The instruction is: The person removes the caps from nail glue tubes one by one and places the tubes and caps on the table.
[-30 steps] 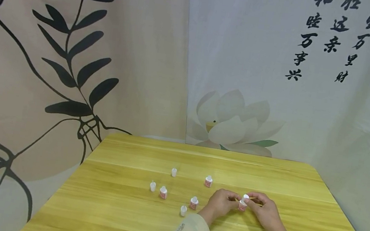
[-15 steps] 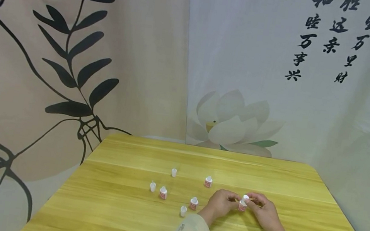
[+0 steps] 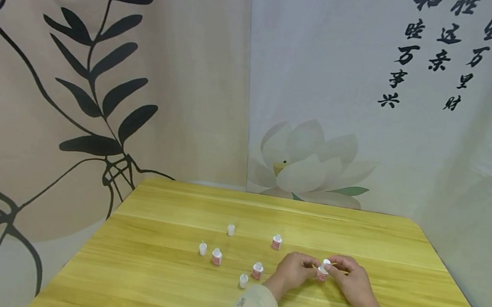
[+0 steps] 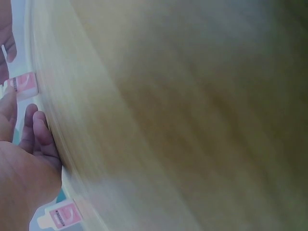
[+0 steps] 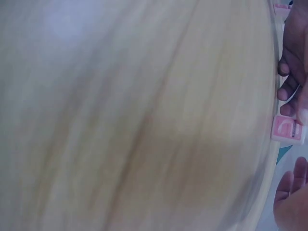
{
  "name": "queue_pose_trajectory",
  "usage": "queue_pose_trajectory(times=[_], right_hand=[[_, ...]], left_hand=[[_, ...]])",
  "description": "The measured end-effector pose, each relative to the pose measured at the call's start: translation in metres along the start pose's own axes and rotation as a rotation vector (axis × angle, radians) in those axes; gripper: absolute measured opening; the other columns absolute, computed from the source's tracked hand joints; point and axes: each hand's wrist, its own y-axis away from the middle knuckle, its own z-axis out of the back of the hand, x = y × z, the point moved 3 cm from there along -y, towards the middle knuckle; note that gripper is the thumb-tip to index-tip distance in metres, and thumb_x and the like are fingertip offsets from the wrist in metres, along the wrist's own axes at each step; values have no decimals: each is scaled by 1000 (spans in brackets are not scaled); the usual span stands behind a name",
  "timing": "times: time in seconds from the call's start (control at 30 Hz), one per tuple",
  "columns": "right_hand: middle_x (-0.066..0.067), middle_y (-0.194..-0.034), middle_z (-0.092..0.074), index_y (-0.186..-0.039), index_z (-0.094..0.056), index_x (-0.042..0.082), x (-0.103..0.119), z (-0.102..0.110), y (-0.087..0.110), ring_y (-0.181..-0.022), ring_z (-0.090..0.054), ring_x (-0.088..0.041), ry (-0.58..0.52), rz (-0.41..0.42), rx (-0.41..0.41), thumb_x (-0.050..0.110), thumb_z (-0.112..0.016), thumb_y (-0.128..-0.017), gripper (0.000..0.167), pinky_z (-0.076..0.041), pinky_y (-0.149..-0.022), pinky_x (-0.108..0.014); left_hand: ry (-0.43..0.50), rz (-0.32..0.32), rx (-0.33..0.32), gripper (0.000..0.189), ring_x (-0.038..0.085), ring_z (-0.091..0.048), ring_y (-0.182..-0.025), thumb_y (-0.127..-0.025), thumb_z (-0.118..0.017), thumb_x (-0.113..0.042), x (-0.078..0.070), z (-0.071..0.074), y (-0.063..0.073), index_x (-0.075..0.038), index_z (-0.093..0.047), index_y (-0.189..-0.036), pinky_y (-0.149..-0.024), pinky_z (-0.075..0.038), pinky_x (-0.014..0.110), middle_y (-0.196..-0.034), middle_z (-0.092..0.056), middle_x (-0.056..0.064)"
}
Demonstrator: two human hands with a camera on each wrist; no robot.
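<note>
A small white bottle (image 3: pixel 321 275) with a pink label stands between my two hands, to the right of the table's middle. My left hand (image 3: pixel 295 271) pinches its body from the left with thumb and fingertips. From the other side, my right hand (image 3: pixel 354 283) pinches the white cap (image 3: pixel 326 262) at its top. The left wrist view shows the bottle (image 4: pixel 26 85) upright on its side of the frame, partly covered by fingers. In the right wrist view the bottle's label (image 5: pixel 287 128) faces the camera. Whether its base touches the table is unclear.
Three similar bottles, at the back (image 3: pixel 277 241), at left (image 3: pixel 217 257) and beside the left wrist (image 3: pixel 257 270), stand on the wooden table (image 3: pixel 141 274). Three small white caps (image 3: pixel 230 230) lie among them. A printed curtain (image 3: pixel 198 90) hangs behind.
Both hands keep the same hold on the bottle and its cap. The other bottles and caps stay in place; only the head view shifts very slightly.
</note>
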Motion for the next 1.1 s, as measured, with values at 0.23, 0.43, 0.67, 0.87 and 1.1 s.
queue_pose_trajectory(times=[0.23, 0.43, 0.67, 0.87, 1.1], right_hand=[[-13, -131, -56, -115, -69, 6, 2, -3, 0, -109, -55, -25, -16, 16, -12, 29, -67, -96, 30, -45, -87, -35], [-14, -133, -55, -119, -67, 5, 1, -3, 1, -112, -54, -27, -44, -43, 16, 33, -67, -96, 37, -44, -89, -40], [-12, -136, -51, -120, -66, 7, 3, -2, 2, -117, -52, -29, -54, -73, 32, 41, -71, -91, 45, -45, -87, -39], [-11, -133, -53, -115, -69, 8, 2, -2, 1, -114, -54, -28, -21, -47, 9, 39, -72, -91, 40, -45, -84, -34], [-14, -132, -55, -118, -68, 3, 3, -4, 1, -111, -56, -28, -23, -5, -6, 31, -70, -94, 37, -47, -86, -34]], left_hand=[[3, -7, -7, 8, 3, -51, -73, -88, -76, -24, 0, 0, 0, -20, -79, -95, -67, -45, 23, -79, -62, -13], [8, 12, -2, 9, 4, -52, -73, -88, -76, -24, 1, 0, 0, -21, -78, -96, -66, -45, 23, -79, -62, -13], [2, 7, 3, 10, 4, -52, -74, -89, -75, -22, 0, 0, 0, -20, -78, -98, -66, -46, 24, -81, -63, -13], [-16, -3, 0, 9, 3, -51, -73, -88, -75, -23, -1, 0, 0, -21, -79, -97, -66, -45, 23, -79, -63, -13], [1, 27, 7, 10, 4, -52, -74, -89, -75, -25, 0, 0, 1, -22, -78, -97, -66, -45, 25, -79, -61, -13]])
